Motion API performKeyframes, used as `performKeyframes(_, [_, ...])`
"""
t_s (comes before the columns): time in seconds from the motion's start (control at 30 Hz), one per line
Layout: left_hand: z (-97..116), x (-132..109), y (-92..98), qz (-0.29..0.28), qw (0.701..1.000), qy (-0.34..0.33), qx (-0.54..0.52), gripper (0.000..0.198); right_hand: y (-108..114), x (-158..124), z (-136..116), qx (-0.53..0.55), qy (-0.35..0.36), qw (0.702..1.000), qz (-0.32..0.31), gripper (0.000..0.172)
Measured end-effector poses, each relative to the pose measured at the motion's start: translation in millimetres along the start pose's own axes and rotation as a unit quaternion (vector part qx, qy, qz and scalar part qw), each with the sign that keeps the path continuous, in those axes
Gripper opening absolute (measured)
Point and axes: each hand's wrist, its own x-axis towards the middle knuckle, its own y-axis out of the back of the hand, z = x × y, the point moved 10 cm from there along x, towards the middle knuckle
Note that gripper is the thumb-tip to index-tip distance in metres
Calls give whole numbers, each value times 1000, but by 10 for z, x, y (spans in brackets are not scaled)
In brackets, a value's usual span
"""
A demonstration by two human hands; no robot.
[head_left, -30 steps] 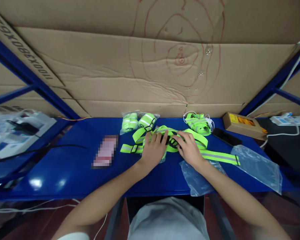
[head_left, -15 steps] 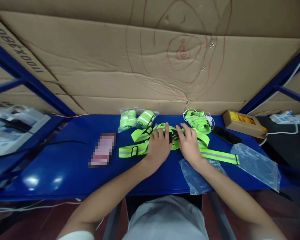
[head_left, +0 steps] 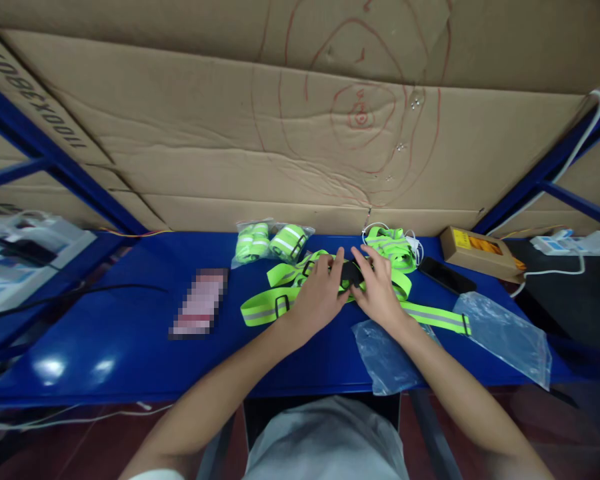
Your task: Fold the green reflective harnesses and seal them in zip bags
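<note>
Loosely curled, left hand [head_left: 321, 292] and right hand [head_left: 381, 291] hold a black piece [head_left: 351, 273]

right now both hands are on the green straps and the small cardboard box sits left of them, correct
Not quite: the left hand and right hand are on the green straps, but the head view shows the small cardboard box to their right.

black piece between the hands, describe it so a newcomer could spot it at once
On the blue table, find the bright green straps in the middle. Between the left hand and right hand is the black piece: solid-looking, unlike the thin, open-framed black slider on the strap left of the hands.
</note>
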Motion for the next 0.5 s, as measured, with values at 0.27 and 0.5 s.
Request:
performKeyframes(0.27, [41,22,580,6,997,-76,-23,69,436,185,32,266,26,947,-177,92])
performKeyframes(0.5, [92,154,887,23,977,-63,-201,68,840,504,-176,299,28,948,-104,59])
